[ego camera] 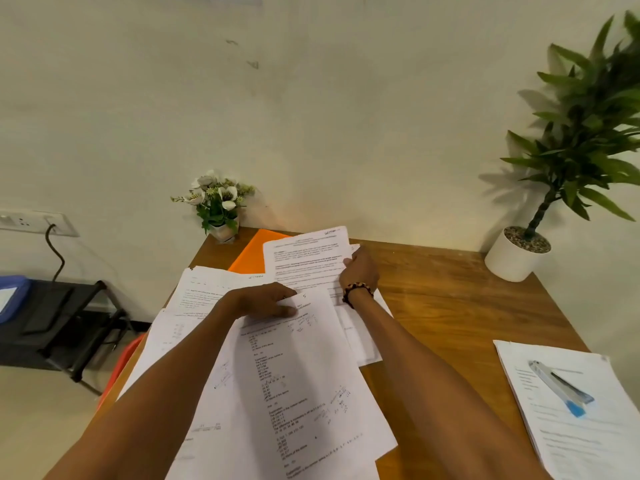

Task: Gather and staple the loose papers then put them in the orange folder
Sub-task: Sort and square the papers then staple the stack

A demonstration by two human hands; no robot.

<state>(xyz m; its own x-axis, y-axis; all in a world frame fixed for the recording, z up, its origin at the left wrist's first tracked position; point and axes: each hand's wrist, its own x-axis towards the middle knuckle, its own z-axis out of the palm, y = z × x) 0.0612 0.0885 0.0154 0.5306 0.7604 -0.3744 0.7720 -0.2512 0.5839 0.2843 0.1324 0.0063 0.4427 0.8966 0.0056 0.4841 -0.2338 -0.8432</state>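
Note:
Loose printed papers (301, 382) lie overlapping across the left half of the wooden desk. My left hand (263, 301) pinches the top edge of the nearest sheet, thumb on top. My right hand (358, 271), with a beaded band at the wrist, grips the right edge of a far sheet (304, 261). That sheet partly covers the orange folder (256, 252) lying at the back of the desk. A stapler (561, 388) with a blue end rests on a separate stack of papers (581, 427) at the right front.
A small pot of white flowers (218, 206) stands at the back left corner, and a white potted plant (519, 251) at the back right. Bare desk wood (450, 306) shows between the two paper groups. A black stand (62, 320) sits left of the desk.

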